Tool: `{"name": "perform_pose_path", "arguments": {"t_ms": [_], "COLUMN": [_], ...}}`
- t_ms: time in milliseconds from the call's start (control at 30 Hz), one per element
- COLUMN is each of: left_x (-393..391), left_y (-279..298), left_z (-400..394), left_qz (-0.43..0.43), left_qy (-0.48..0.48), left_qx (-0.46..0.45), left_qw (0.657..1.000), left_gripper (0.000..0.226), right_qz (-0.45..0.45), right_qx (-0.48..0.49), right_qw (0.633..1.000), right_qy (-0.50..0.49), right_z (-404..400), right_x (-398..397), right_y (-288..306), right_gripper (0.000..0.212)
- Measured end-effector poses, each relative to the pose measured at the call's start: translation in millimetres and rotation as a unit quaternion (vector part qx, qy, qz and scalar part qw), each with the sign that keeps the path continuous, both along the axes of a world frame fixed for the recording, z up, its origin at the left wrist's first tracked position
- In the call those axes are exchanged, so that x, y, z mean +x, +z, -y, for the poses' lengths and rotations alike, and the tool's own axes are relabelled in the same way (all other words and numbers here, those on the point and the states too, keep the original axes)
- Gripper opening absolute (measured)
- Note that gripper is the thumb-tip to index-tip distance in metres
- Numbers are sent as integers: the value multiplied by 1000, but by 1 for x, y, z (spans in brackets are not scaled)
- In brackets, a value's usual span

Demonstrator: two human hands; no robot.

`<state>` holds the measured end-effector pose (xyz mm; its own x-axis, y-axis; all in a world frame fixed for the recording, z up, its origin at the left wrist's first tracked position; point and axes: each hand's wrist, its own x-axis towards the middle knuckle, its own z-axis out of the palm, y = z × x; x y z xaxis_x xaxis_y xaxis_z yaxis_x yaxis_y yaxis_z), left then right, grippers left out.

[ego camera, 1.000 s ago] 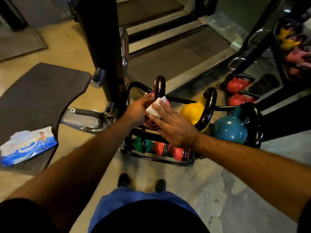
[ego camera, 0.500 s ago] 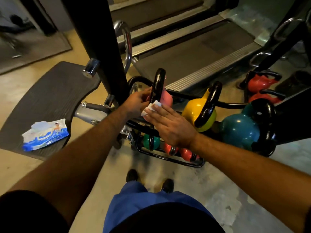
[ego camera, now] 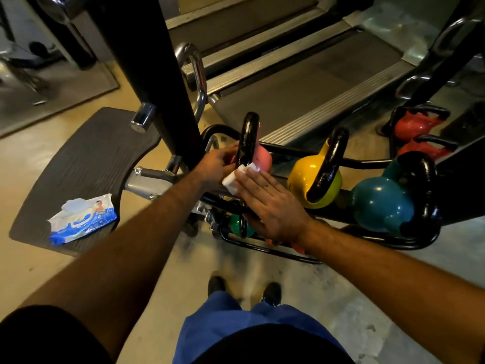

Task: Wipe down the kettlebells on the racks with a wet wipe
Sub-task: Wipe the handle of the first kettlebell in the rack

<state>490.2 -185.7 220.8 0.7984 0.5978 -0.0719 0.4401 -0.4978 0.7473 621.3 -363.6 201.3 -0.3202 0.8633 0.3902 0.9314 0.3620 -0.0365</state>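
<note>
A pink kettlebell (ego camera: 263,159) with a black handle (ego camera: 248,137) stands at the left end of the upper shelf of the black rack (ego camera: 367,241). My left hand (ego camera: 219,164) holds its left side, with the fingers curved round the bell beside the handle. My right hand (ego camera: 267,203) lies flat with straight fingers and presses a white wet wipe (ego camera: 235,178) onto the bell's front at the foot of the handle. A yellow kettlebell (ego camera: 301,174) and a teal kettlebell (ego camera: 378,203) stand to the right on the same shelf.
A green kettlebell (ego camera: 233,227) shows on the lower shelf under my right hand. Two red kettlebells (ego camera: 412,124) sit on the floor at far right. The wipes pack (ego camera: 81,219) lies on a dark platform (ego camera: 78,158). A black post (ego camera: 152,74) rises left of the rack, with a treadmill (ego camera: 301,82) behind.
My right hand has slid the wipe down the pink kettlebell from beside the handle's top to its foot. My left hand has stayed on the bell's left side.
</note>
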Motion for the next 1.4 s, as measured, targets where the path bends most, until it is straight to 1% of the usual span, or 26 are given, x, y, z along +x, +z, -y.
{"name": "perform_pose_path", "arguments": {"t_ms": [67, 100, 133, 167, 200, 233, 267, 300, 333, 367, 433, 467, 567, 600, 633, 700, 800, 867, 933, 967, 1067, 1100, 1133, 1267, 1333, 1400], "left_x": [2, 3, 4, 7, 8, 8, 6, 2, -2, -4, -8, -10, -14, -11, -9, -10, -10, -11, -9, -9, -10, -9, -8, -7, -6, -5], "left_y": [11, 10, 14, 21, 28, 27, 20, 17, 16, 9, 12, 12, 15, 14, 16, 19, 19, 12, 7, 7, 4, 3, 0, -4, -2, 0], "left_z": [9, 12, 17, 20, 24, 24, 19, 15, 13, 7, 8, 9, 7, 7, 8, 9, 6, 2, -2, -2, -6, -7, -8, -7, -6, -3], "left_qz": [22, 35, 27, 34, 33, 31, 32, -7, -20, -23, -16, 5, -14, -17, -11, -10, 0, 2, 9, 16, 14, 14, 13, 12, 17, 23], "left_qy": [9, -4, -19, -3, 17, 20, 36, 23, 26, 38, 43, 45, 29, 31, 41, 55, 52, 28, 32, 41, 49, 47, 47, 61, 69, 73], "left_qx": [-108, -117, -99, -138, -141, -102, -106, -60, -17, -51, -93, -81, 6, -10, -57, -121, -127, -129, -150, -154, -150, -146, -145, -188, -202, -204], "left_qw": [994, 993, 995, 990, 989, 994, 993, 998, 999, 998, 995, 996, 999, 999, 997, 991, 991, 991, 988, 987, 987, 988, 988, 980, 977, 976], "left_gripper": [17, 18, 29, 37, 43, 50, 52, 40, 19, 9, 17, 15, 19, 28, 38, 47, 50, 58, 58, 58, 57, 57, 57, 51, 48, 46], "right_qz": [-67, -106, -141, -162, -164, -150, -131, -127, -147, -184, -238, -238, -212, -233, -280, -354, -365, -427, -504, -513, -489, -491, -506, -600, -631, -642], "right_qx": [13, 14, 9, -1, -14, -27, -37, -40, -42, -49, -67, -69, -92, -94, -98, -110, -91, -75, -61, -55, -41, -40, -45, -93, -86, -65], "right_qw": [997, 993, 988, 984, 984, 987, 990, 990, 987, 978, 960, 961, 968, 960, 942, 908, 910, 879, 831, 826, 852, 851, 839, 757, 732, 727], "right_qy": [-38, -55, -68, -72, -68, -57, -42, -38, -55, -88, -128, -124, -97, -122, -158, -195, -172, -197, -228, -227, -185, -181, -194, -242, -242, -237], "right_z": [-15, -23, -28, -29, -26, -22, -21, -25, -33, -42, -55, -55, -56, -64, -72, -87, -87, -91, -103, -107, -106, -104, -105, -121, -121, -116], "right_x": [-4, -6, -9, -12, -13, -11, -7, -3, 0, 0, -6, -9, 1, 5, 6, 1, 1, 8, 11, 8, 0, 3, 9, 25, 21, 15], "right_y": [10, 15, 18, 18, 16, 15, 15, 19, 24, 31, 43, 45, 50, 54, 59, 67, 62, 58, 58, 59, 48, 45, 43, 43, 41, 33], "right_gripper": [71, 70, 69, 69, 69, 69, 68, 68, 68, 68, 68, 67, 60, 58, 56, 55, 50, 52, 56, 56, 54, 55, 56, 57, 62, 66]}}
